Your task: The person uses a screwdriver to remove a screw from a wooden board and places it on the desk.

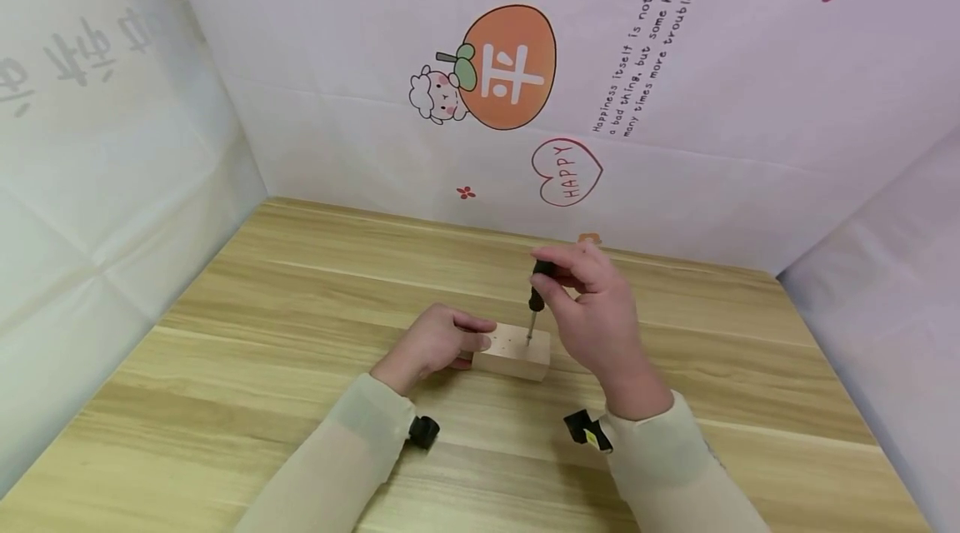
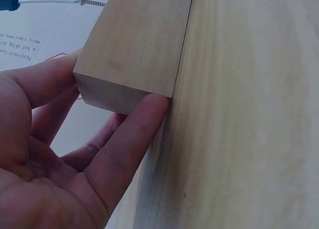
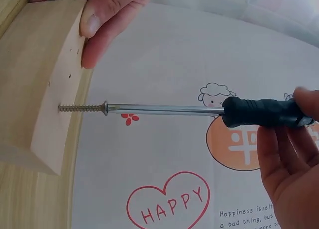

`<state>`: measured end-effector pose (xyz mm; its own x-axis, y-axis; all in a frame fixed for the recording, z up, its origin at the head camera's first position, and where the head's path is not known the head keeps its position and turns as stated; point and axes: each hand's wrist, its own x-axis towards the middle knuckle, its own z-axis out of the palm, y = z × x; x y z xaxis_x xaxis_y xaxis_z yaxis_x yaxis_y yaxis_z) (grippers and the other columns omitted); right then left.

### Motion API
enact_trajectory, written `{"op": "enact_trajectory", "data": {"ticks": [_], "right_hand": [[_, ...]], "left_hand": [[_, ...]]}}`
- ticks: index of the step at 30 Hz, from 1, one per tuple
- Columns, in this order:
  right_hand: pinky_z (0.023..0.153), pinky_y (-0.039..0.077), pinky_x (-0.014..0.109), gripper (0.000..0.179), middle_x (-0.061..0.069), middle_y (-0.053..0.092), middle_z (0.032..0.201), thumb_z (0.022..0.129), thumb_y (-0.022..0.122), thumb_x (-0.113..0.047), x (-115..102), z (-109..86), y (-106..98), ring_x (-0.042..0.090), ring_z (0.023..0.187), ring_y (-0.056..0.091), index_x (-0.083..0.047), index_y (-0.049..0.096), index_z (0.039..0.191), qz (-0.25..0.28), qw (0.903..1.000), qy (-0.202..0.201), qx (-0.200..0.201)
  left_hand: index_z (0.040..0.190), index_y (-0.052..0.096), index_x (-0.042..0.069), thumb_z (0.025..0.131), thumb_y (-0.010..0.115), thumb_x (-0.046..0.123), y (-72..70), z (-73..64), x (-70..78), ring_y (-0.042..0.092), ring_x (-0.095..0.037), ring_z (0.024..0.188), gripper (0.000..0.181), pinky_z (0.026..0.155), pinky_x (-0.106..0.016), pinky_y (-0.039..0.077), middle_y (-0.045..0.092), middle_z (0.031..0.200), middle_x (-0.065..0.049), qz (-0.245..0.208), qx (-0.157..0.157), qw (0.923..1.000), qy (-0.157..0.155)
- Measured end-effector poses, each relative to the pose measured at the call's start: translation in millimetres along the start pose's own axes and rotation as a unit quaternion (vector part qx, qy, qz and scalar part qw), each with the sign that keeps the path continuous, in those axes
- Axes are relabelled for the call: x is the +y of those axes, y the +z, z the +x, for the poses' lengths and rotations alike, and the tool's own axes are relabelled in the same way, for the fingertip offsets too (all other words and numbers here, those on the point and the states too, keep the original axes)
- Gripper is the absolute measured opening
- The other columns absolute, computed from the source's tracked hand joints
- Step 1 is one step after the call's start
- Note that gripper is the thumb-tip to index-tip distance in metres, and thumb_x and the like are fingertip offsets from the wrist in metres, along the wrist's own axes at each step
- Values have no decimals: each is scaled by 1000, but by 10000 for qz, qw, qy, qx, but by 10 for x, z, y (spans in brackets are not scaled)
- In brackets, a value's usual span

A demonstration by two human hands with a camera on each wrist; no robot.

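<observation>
A pale wooden block [image 1: 517, 358] lies on the table with several small holes in its top face. My left hand [image 1: 438, 343] grips the block's left end, thumb and fingers spread round its corners, as the left wrist view shows up close. In my right hand [image 1: 596, 308] is a screwdriver [image 3: 169, 109] with a dark handle and a bright metal shaft, pinched at the handle between thumb and fingers. Its tip sits at the head of a screw [image 3: 82, 108], which stands upright with its point in the block near the right end. Much of the thread shows above the wood.
The wood-grain table [image 1: 300, 366] runs back to a white printed sheet [image 1: 337, 58] with cartoon drawings and lettering. More white sheeting [image 1: 97, 183] hangs at the left side and on the right. Both wrists carry small black mounts [image 1: 424, 432].
</observation>
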<state>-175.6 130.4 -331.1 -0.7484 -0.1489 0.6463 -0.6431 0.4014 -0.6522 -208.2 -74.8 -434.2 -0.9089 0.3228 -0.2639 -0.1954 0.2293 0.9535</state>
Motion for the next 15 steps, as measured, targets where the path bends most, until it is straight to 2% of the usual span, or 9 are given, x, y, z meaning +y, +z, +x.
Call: {"op": "enact_trajectory", "data": {"ticks": [5, 11, 15], "right_hand": [[79, 55, 25, 31, 7, 67, 106, 91, 64, 12, 14, -16, 0, 24, 90, 69, -2, 69, 119, 233, 9996, -68, -126], [76, 55, 23, 27, 5, 59, 96, 86, 77, 4, 33, -12, 20, 17, 86, 65, -6, 70, 110, -179, 9992, -346, -7], [76, 55, 23, 31, 8, 64, 100, 87, 72, 10, 15, -13, 9, 22, 88, 68, -4, 70, 115, 161, 9997, -181, 17]], "left_hand": [[114, 78, 15, 91, 76, 15, 0, 9, -3, 63, -20, 106, 24, 76, -38, 58, 67, 119, -2, 14, 15, 10000, -16], [114, 78, 16, 91, 76, 16, -4, 0, 6, 63, -20, 106, 23, 75, -38, 58, 68, 119, -1, 45, 17, 10000, 6], [114, 78, 16, 91, 76, 15, -3, 0, 7, 63, -20, 105, 23, 75, -38, 58, 68, 119, -2, 45, 13, 10000, -13]]}}
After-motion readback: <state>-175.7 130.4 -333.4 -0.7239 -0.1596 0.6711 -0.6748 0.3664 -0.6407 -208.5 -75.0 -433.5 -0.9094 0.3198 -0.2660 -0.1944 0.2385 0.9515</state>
